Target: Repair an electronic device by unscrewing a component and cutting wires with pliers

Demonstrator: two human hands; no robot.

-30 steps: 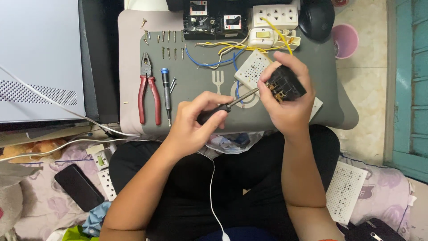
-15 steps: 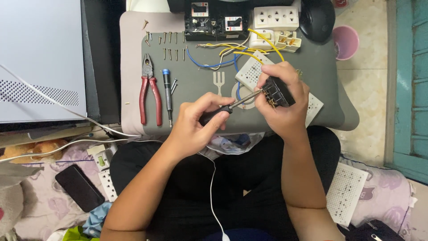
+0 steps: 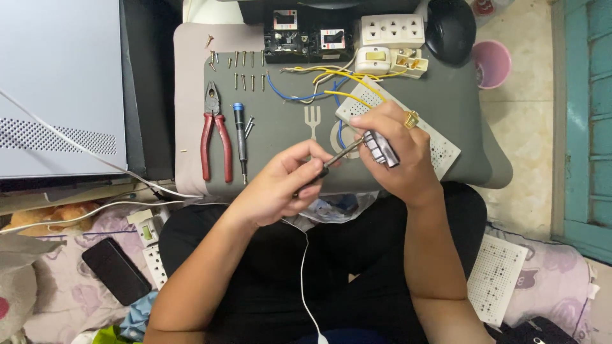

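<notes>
My left hand point(image 3: 280, 185) grips the dark handle of a screwdriver point(image 3: 341, 156), whose metal shaft points up and right. Its tip meets a small black electrical part point(image 3: 381, 148) that my right hand point(image 3: 398, 153) holds, with a gold ring on one finger. Both hands hover over the front edge of a grey mat point(image 3: 280, 121) on my lap. Under my right hand lies a white perforated board point(image 3: 440, 148) with yellow wires point(image 3: 347, 79) and blue wires point(image 3: 290, 95) running to it.
Red-handled pliers point(image 3: 215, 137), a blue-tipped driver point(image 3: 240, 137) and rows of screws point(image 3: 245, 70) lie on the mat's left. Black breakers point(image 3: 306, 38) and white sockets point(image 3: 392, 30) stand at the back. A pink cup point(image 3: 492, 62), a phone point(image 3: 116, 271) and a second perforated board point(image 3: 497, 277) lie around.
My right hand has turned the black part, which now shows a narrower side. Both hands have dropped a little toward me, with the screwdriver still at the part.
</notes>
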